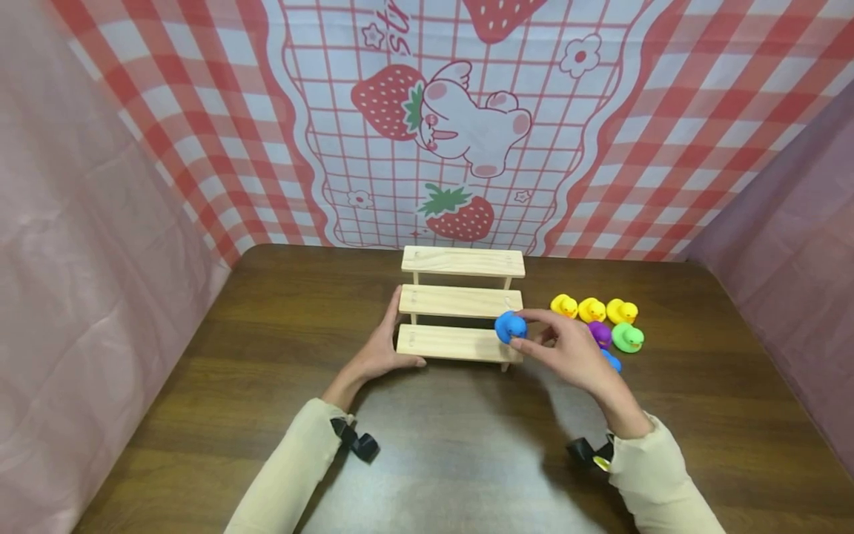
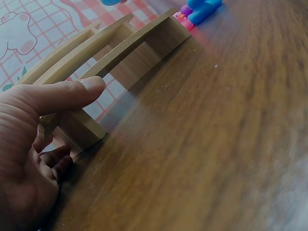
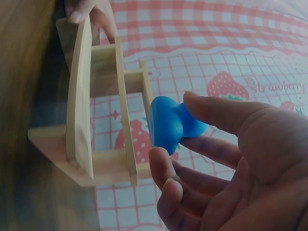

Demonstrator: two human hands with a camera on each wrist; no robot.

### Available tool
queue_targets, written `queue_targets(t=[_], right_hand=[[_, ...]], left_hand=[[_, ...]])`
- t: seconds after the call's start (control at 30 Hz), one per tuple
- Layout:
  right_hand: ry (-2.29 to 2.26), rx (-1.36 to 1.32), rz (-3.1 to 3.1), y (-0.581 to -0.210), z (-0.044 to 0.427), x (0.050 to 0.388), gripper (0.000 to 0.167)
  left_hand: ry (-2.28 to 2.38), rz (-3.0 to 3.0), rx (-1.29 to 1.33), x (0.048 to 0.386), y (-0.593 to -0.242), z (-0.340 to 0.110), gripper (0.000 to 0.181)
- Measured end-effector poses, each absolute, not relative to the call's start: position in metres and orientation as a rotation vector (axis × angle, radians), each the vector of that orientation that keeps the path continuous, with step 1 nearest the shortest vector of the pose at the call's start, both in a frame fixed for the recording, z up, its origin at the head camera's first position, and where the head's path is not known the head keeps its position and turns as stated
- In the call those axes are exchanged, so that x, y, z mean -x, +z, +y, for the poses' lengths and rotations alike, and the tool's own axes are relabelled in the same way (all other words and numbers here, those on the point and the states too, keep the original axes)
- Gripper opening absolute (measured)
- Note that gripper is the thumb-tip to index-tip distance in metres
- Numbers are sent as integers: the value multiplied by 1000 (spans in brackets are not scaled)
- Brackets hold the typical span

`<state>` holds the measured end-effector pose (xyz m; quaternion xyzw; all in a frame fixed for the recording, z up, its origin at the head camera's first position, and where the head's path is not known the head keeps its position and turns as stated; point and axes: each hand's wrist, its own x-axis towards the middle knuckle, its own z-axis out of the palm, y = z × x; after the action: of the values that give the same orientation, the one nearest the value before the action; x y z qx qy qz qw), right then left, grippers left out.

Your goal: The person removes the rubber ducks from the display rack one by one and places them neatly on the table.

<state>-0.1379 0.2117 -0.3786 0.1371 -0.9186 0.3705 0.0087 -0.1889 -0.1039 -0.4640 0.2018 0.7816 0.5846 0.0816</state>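
A three-tiered wooden stand [image 1: 460, 301] stands on the table, its steps rising toward the back. My left hand [image 1: 376, 352] holds the stand's left end, thumb along the front of the lowest step and fingers at the side. Between thumb and fingertips, my right hand [image 1: 577, 356] pinches a blue rubber duck [image 1: 510, 327]. That duck is held over the right end of the lowest step; in the right wrist view it [image 3: 166, 125] appears apart from the wood. No duck sits on any of the steps.
Right of the stand, several rubber ducks are grouped: yellow ones [image 1: 592, 310] at the back, then a purple duck [image 1: 599, 335], a green duck [image 1: 629, 338] and another blue duck [image 1: 610, 361], partly hidden. The left wrist view also shows something pink [image 2: 183, 20]. A checked strawberry cloth [image 1: 267, 148] hangs behind.
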Motion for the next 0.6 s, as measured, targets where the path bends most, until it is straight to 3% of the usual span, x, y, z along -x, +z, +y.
queue_targets(t=[0.2,0.6], right_hand=[[1113,-418,-2867,-380,228,139,46],[1094,-342,-2893,-374,259,134,54]], left_hand=[[1757,2358,-603,200,-488,-105,139],[1764,2367,-616,200,-490,-106,139]])
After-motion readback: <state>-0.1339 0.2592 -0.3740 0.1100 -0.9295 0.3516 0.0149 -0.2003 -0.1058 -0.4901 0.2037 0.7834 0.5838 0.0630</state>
